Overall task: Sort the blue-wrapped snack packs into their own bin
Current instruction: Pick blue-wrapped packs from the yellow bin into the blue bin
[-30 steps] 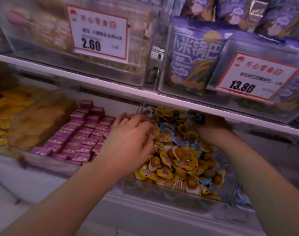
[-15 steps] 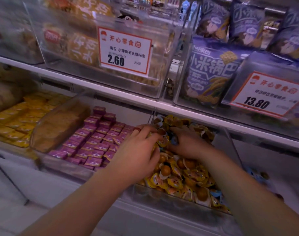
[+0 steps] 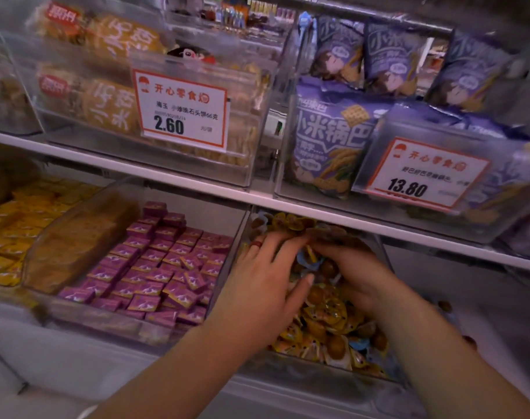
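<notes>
A clear bin (image 3: 318,379) on the lower shelf holds a heap of small yellow-wrapped snack packs (image 3: 324,319) with a few blue-wrapped ones mixed in, one near the front (image 3: 359,343). Both my hands are inside it at the back of the heap. My left hand (image 3: 266,285), with a red ring, lies on the pile with fingers spread and fairly straight. My right hand (image 3: 354,273) is curled beside it, its fingertips pinching blue-wrapped snack packs (image 3: 309,257) that show between the two hands. The packs under my palms are hidden.
Left of this bin is a clear bin of pink boxes (image 3: 155,267), then yellow packs (image 3: 16,225). The white shelf edge (image 3: 288,204) runs just above my hands, carrying bins with price tags 2.60 (image 3: 182,111) and 13.80 (image 3: 424,173). Another bin (image 3: 445,305) at the right holds a few loose pieces.
My right hand has drawn in from the back right of the heap to meet my left hand at the middle. The view has tilted up and shifted, showing more of the upper shelf.
</notes>
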